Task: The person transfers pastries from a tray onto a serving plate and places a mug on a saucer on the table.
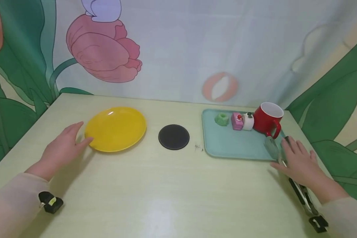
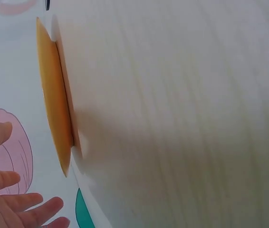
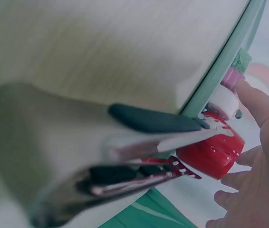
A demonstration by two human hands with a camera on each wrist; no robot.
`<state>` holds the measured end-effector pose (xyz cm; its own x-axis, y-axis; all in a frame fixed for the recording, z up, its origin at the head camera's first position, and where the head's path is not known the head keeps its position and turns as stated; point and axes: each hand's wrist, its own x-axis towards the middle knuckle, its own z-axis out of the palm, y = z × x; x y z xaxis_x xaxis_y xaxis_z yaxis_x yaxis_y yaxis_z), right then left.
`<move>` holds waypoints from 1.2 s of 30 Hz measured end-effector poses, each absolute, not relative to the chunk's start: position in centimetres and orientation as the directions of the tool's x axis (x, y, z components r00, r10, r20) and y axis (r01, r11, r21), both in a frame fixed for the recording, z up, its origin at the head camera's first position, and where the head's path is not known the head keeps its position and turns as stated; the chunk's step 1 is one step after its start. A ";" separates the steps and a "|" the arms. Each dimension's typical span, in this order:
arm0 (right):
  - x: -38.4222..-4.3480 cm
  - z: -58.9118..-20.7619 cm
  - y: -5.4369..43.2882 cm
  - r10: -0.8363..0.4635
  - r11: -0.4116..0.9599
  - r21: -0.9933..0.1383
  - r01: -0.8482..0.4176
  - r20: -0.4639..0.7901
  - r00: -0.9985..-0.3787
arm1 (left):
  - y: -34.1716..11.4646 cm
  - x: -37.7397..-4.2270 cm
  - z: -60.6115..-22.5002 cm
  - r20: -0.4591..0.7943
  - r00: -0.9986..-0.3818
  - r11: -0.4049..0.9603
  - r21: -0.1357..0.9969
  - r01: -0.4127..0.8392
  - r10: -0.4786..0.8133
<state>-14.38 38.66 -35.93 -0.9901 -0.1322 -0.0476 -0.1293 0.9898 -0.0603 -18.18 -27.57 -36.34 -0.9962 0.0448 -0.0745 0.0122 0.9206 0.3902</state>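
Both are empty, my left grip [image 1: 62, 143] and right grip [image 1: 303, 162]; reaching seems the step. Tongs [image 3: 153, 120] (likely wanting a pinch next) overhang the near edge of the tray [image 1: 235, 142]; plate [image 1: 116, 130] left of it.

Left hand [image 1: 60, 145], fingers extended, is beside yellow plate [image 1: 116, 129]. Black disc [image 1: 174, 137] lies between plate and teal tray [image 1: 232, 145]. Tray bears red mug [image 1: 261, 119], green ring [image 1: 221, 119], pink cake [image 1: 236, 121]. Right hand [image 1: 301, 165] is over tongs [image 1: 297, 191].

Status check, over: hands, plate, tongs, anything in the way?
Left hand open near yellow plate. Right hand open by tongs. Neither held; red mug close to tongs.
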 end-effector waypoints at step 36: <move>-12.1 -37.3 42.1 -0.110 0.960 -0.280 -0.020 -0.309 -0.945 | -29.4 -20.2 -38.2 -0.469 -0.883 0.504 0.767 -0.398 0.016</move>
